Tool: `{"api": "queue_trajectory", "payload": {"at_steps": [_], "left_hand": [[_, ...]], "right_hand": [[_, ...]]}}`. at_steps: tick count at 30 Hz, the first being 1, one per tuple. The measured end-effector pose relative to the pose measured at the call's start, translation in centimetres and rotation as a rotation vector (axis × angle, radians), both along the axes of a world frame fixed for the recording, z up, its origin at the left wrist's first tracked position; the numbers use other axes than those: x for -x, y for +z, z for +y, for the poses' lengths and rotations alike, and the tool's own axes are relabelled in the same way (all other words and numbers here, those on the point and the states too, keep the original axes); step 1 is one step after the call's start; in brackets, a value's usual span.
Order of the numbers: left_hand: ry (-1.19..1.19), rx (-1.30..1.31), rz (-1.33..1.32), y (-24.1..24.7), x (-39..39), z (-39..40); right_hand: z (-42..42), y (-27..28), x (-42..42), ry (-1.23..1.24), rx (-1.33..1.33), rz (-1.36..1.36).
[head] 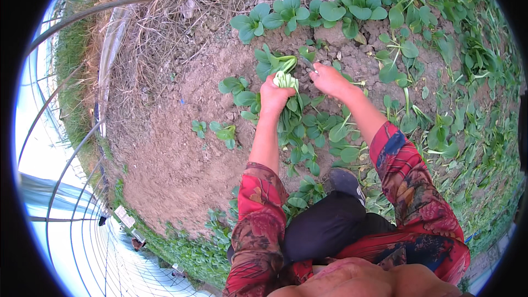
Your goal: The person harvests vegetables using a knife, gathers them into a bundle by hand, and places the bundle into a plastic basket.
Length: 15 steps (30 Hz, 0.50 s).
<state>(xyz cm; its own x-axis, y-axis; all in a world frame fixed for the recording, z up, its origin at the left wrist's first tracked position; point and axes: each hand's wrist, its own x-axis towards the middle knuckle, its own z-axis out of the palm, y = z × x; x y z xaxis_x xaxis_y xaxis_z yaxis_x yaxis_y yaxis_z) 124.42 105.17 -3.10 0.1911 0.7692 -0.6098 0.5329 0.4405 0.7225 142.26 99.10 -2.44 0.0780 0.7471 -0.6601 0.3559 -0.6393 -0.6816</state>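
My left hand [274, 98] is closed around a bunch of leafy greens [285, 80]. The pale stem ends point up past my thumb, while the leaves hang below my fist. Just beyond that fist is another green plant [270, 65], its light stem base turned to the right. In my right hand [329, 80] is a small knife [306, 62], its blade pointing up and left near that stem base. My fingers cover the handle.
A row of rooted greens [288, 12] grows across the far soil. Cut or fallen plants [406, 49] litter the ground at right. Dry straw [173, 29] and curved greenhouse hoops [82, 14] border the left. My shoe [346, 181] rests among low plants. Distant people [138, 243] are at lower left.
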Motion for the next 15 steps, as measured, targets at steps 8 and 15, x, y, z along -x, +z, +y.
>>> {"api": "queue_trajectory", "payload": {"at_steps": [8, 15], "left_hand": [[-0.010, -0.015, -0.032, -1.1, -0.1, -0.9], [-0.026, -0.006, -0.012, -1.8, 0.0, -0.8]], "right_hand": [[2.5, 0.1, 0.0, 0.187, 0.105, -0.128], [3.5, -0.4, 3.0, 0.246, 0.088, -0.413]]}}
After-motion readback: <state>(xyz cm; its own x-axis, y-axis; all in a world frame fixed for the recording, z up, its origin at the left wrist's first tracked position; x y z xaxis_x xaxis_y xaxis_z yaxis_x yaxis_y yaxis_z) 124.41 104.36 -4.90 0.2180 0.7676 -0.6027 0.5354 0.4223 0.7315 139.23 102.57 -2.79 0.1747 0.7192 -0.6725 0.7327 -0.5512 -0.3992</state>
